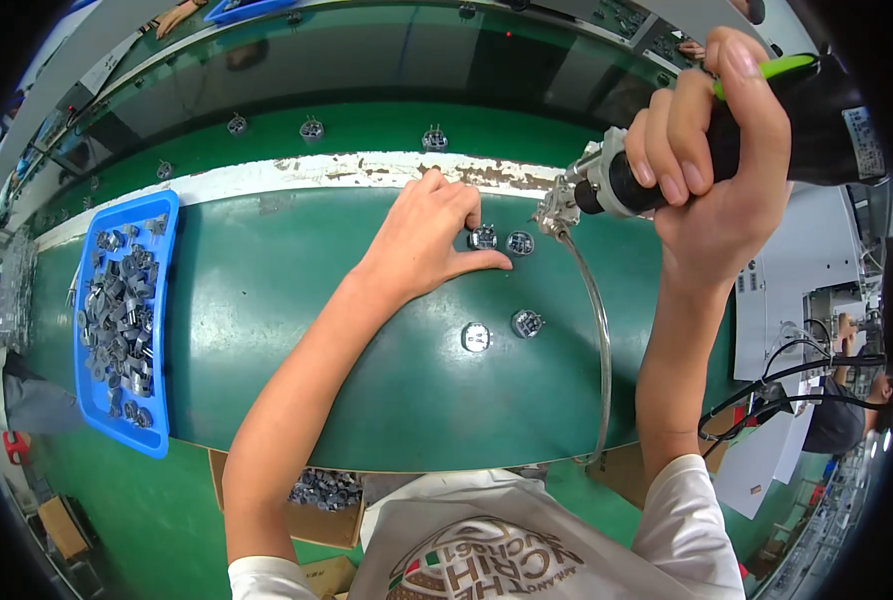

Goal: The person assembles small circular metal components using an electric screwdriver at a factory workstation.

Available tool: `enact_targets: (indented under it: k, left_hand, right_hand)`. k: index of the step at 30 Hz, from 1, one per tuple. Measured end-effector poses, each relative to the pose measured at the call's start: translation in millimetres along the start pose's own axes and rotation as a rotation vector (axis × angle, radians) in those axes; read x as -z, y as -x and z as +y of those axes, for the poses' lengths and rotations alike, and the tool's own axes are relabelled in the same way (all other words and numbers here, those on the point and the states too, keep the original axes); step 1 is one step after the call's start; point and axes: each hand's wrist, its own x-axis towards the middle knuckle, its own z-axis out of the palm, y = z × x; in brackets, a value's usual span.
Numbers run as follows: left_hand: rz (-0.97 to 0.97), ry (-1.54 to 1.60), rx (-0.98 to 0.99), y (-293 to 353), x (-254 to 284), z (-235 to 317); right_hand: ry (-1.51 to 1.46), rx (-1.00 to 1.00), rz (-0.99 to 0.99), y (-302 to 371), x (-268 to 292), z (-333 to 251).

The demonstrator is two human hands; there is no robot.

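Note:
My right hand point(712, 150) is wrapped round a black power screwdriver point(817, 125) with a bright green lever, held raised over the right part of the table. Its metal head point(562, 205) points left, and a clear hose point(604, 340) runs down from it. On the green table, my left hand point(422, 235) closes its thumb and index finger about a small round grey component point(483, 237). A second round component point(520, 243) lies just right of it, apart from the fingers. Nearer to me are two more, a pale-faced disc point(476, 337) and a darker one point(528, 323).
A blue tray point(170, 300) heaped with grey parts stands at the left. Beyond a worn white rail point(267, 178), several components, one point(435, 138) among them, sit on a green conveyor belt point(367, 125). Below the table edge is a cardboard box point(342, 525) of parts. Black cables point(807, 370) hang at the right.

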Motion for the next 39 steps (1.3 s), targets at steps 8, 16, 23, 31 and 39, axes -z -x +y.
enact_targets:
  k: [8,16,23,31,39]
  left_hand:
    - [-0.039,0.037,0.008,2,5,10]
    - [-0.049,0.076,-0.004,3,3,1]
    - [-0.035,0.114,-0.002,4,0,-4]
    - [-0.043,0.108,0.009,4,-1,-4]
    - [-0.026,0.102,-0.007,4,-2,-4]
  right_hand:
    - [0.073,-0.061,0.054,4,-12,-7]
    - [-0.016,-0.049,0.001,3,-7,7]
    - [-0.011,-0.102,0.027,7,-13,33]
    - [0.008,-0.138,0.053,12,-12,36]
    - [0.106,-0.156,0.137,11,-25,36]
